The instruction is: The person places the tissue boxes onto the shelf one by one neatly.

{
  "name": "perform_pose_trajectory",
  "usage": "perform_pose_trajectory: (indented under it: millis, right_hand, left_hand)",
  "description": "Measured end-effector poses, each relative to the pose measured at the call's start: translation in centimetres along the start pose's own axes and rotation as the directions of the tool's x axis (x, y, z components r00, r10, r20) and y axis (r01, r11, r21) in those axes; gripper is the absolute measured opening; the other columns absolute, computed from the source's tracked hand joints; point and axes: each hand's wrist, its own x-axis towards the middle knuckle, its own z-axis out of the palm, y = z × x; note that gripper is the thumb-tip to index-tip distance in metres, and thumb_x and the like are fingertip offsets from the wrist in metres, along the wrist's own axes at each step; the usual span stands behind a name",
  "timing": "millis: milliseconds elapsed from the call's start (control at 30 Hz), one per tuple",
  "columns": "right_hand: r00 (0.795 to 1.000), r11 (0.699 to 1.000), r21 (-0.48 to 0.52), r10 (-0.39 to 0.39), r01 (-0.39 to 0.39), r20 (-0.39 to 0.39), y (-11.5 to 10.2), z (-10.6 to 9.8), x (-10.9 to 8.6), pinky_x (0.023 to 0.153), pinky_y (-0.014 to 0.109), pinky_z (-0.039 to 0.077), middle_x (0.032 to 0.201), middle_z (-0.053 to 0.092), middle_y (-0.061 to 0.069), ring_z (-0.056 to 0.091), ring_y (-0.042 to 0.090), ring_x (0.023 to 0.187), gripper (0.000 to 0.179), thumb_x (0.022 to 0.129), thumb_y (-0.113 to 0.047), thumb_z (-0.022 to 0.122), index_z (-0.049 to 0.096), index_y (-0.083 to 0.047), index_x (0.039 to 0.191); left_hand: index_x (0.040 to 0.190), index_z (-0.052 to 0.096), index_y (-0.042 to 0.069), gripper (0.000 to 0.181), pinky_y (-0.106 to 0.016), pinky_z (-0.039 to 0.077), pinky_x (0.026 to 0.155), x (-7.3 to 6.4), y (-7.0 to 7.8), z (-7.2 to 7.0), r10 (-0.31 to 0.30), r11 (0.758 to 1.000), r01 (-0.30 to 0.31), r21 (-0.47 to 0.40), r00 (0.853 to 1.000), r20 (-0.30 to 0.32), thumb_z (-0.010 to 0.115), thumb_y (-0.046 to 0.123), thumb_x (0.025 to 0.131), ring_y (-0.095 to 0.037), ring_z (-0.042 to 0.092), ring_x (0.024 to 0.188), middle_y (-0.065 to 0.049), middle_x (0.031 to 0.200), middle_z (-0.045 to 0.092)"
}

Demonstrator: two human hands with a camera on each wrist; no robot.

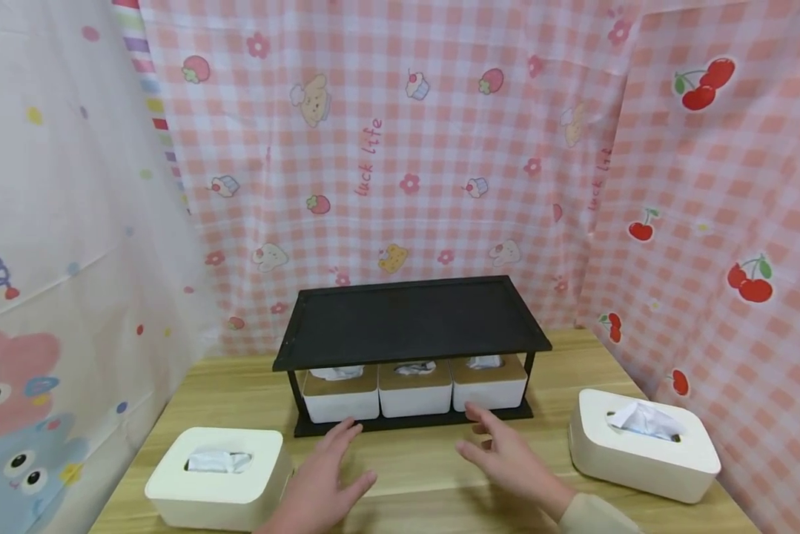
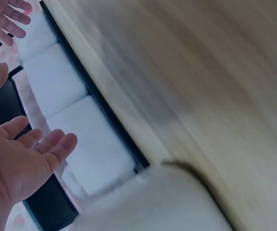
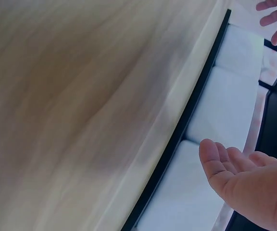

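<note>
Both hands reach over the table toward a black two-tier rack (image 1: pixel 413 315) and hold nothing. On its lower shelf stand three tissue boxes side by side: a left one (image 1: pixel 342 404), a middle one (image 1: pixel 415 397) and a right one (image 1: pixel 489 389), white with wood-brown tops and tissue poking out. My left hand (image 1: pixel 322 478) is in front of the left box, fingers extended and thumb spread. My right hand (image 1: pixel 506 456) is before the right box, its fingers loosely bent. In the left wrist view the palm (image 2: pixel 23 159) faces inward, fingers apart from the boxes.
A long white tissue box (image 1: pixel 216 475) stands at the left, close beside the left forearm. Another white tissue box (image 1: pixel 643 445) sits at the right, set at an angle. Patterned curtains (image 1: pixel 400 148) enclose the wooden table (image 1: pixel 239 386) at the back and sides.
</note>
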Motion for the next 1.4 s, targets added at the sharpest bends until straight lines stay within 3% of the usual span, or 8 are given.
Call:
perform_pose_trajectory:
  millis: [200, 300, 567, 900, 1067, 1167, 1300, 1400]
  right_hand:
    - [0.995, 1.000, 0.003, -0.019, 0.018, 0.096, -0.8, 1.3, 0.4, 0.102, 0.056, 0.057, 0.156, 0.055, 0.024, 0.061, 0.043, 0.133, 0.074, 0.104, -0.041, 0.070, 0.043, -0.002, 0.161]
    - [0.989, 1.000, -0.001, -0.023, 0.023, 0.143, -1.2, 2.0, 0.6, 0.101, 0.055, 0.057, 0.158, 0.054, 0.022, 0.060, 0.042, 0.134, 0.075, 0.104, -0.044, 0.069, 0.042, -0.004, 0.162]
    - [0.973, 0.999, 0.008, -0.052, 0.051, 0.224, -2.7, 4.0, 1.3, 0.103, 0.054, 0.056, 0.161, 0.052, 0.016, 0.059, 0.041, 0.137, 0.074, 0.105, -0.047, 0.068, 0.042, -0.011, 0.163]
    - [0.959, 0.996, 0.033, -0.090, 0.084, 0.268, -5.0, 6.9, 1.8, 0.106, 0.052, 0.057, 0.164, 0.050, 0.010, 0.057, 0.040, 0.140, 0.072, 0.104, -0.041, 0.070, 0.042, -0.013, 0.164]
    - [0.951, 0.996, 0.021, -0.093, 0.091, 0.294, -6.4, 8.5, 2.1, 0.104, 0.044, 0.058, 0.164, 0.050, 0.006, 0.058, 0.036, 0.139, 0.072, 0.103, -0.042, 0.071, 0.042, -0.017, 0.164]
    - [0.949, 0.993, -0.004, -0.108, 0.114, 0.295, -7.2, 9.7, 2.4, 0.102, 0.039, 0.058, 0.164, 0.051, 0.004, 0.060, 0.034, 0.138, 0.071, 0.102, -0.042, 0.071, 0.043, -0.018, 0.164]
    - [0.948, 0.988, -0.025, -0.139, 0.152, 0.287, -8.2, 11.3, 2.8, 0.100, 0.034, 0.058, 0.163, 0.052, 0.003, 0.062, 0.031, 0.137, 0.071, 0.102, -0.041, 0.072, 0.044, -0.018, 0.163]
    - [0.946, 0.985, -0.029, -0.155, 0.170, 0.286, -9.0, 12.2, 3.0, 0.099, 0.031, 0.058, 0.163, 0.053, 0.002, 0.063, 0.027, 0.136, 0.071, 0.101, -0.040, 0.073, 0.045, -0.019, 0.162]
  left_hand:
    - [0.148, 0.061, 0.006, 0.071, -0.053, 0.054, 0.110, -1.1, -1.4, -1.9, 0.104, 0.982, -0.090, 0.166, 0.992, -0.078, 0.082, 0.046, 0.093, -0.035, 0.060, 0.139, -0.012, 0.154, 0.061]
    - [0.145, 0.064, 0.007, 0.069, -0.051, 0.055, 0.108, -1.6, -1.9, -3.1, 0.119, 0.973, -0.094, 0.213, 0.987, -0.108, 0.084, 0.044, 0.091, -0.033, 0.063, 0.134, -0.010, 0.148, 0.065]
    - [0.141, 0.067, 0.007, 0.063, -0.053, 0.055, 0.107, -2.2, -3.0, -5.9, 0.064, 0.968, -0.027, 0.248, 0.988, -0.142, 0.085, 0.041, 0.091, -0.035, 0.064, 0.133, -0.011, 0.147, 0.066]
    - [0.138, 0.069, 0.004, 0.059, -0.064, 0.054, 0.102, -3.0, -5.9, -9.3, 0.036, 0.982, 0.014, 0.186, 0.964, -0.262, 0.086, 0.036, 0.091, -0.044, 0.064, 0.129, -0.019, 0.141, 0.069]
    - [0.136, 0.068, 0.001, 0.060, -0.067, 0.051, 0.096, -4.0, -8.5, -11.0, 0.018, 0.982, 0.048, 0.185, 0.941, -0.338, 0.089, 0.032, 0.088, -0.049, 0.062, 0.125, -0.027, 0.139, 0.067]
    - [0.138, 0.066, 0.001, 0.061, -0.057, 0.054, 0.087, -4.7, -10.3, -12.2, -0.011, 0.980, 0.088, 0.181, 0.921, -0.388, 0.087, 0.032, 0.090, -0.041, 0.068, 0.107, -0.028, 0.140, 0.066]
    - [0.139, 0.062, -0.005, 0.061, -0.057, 0.050, 0.087, -5.7, -12.7, -13.7, -0.103, 0.972, 0.179, 0.151, 0.905, -0.412, 0.080, 0.034, 0.096, -0.047, 0.067, 0.107, -0.034, 0.140, 0.063]
    - [0.136, 0.060, -0.013, 0.062, -0.067, 0.047, 0.093, -6.2, -14.3, -14.6, -0.165, 0.960, 0.245, 0.139, 0.890, -0.425, 0.077, 0.034, 0.098, -0.060, 0.057, 0.121, -0.042, 0.136, 0.060]
